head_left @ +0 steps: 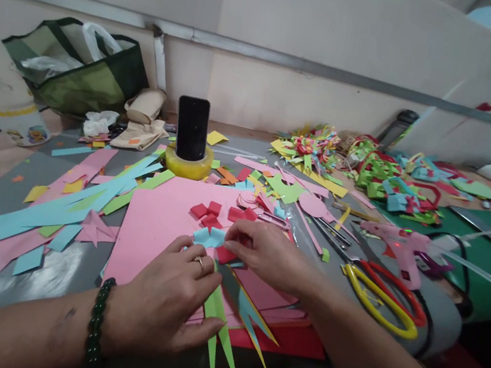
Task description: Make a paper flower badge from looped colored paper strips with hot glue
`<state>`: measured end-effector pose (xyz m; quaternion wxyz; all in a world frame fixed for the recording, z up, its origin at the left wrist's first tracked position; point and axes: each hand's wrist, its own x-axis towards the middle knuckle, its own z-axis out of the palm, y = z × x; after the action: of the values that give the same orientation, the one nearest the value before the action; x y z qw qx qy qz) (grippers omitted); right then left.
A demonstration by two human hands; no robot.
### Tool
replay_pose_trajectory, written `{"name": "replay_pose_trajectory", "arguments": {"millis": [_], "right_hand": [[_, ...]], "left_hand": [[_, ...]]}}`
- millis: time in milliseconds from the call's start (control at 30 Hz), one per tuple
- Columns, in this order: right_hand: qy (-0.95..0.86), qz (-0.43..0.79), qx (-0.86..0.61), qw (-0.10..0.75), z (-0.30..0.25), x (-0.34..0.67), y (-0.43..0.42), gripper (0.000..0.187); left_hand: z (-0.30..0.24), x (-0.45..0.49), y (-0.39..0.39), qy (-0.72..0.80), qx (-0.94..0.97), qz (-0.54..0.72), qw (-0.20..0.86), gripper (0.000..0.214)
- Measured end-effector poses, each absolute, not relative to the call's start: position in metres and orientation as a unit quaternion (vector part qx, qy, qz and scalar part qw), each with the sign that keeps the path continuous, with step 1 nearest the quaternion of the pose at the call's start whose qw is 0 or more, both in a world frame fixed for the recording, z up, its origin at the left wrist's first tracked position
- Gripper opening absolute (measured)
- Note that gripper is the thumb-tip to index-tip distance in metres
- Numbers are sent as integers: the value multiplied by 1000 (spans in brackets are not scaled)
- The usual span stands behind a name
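My left hand (pixel 169 300), with a ring and a dark bead bracelet, is closed around a small paper craft piece (pixel 223 315) whose green, blue and yellow pointed strips stick out toward me. My right hand (pixel 262 251) pinches the top of the same piece, where a light blue paper bit (pixel 208 237) and a red bit meet. Both hands rest over a large pink paper sheet (pixel 154 225). Several small red paper squares (pixel 208 212) lie on that sheet just beyond my fingers.
A phone (pixel 191 128) stands upright in a yellow tape roll (pixel 187 167). Scissors with red and yellow handles (pixel 385 292) and a pink glue gun (pixel 400 244) lie to the right. Blue and pink strips (pixel 48 207) cover the left; coloured paper heaps (pixel 370 167) and a green bag (pixel 81 68) sit behind.
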<state>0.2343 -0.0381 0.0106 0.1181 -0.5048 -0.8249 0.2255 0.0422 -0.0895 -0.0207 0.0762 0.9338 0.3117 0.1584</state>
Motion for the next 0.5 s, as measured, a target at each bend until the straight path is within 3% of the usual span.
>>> {"name": "replay_pose_trajectory", "arguments": {"millis": [500], "right_hand": [[-827, 171, -527, 100, 10, 233, -44, 13]], "left_hand": [[-21, 42, -88, 309, 934, 162, 73, 33]]}}
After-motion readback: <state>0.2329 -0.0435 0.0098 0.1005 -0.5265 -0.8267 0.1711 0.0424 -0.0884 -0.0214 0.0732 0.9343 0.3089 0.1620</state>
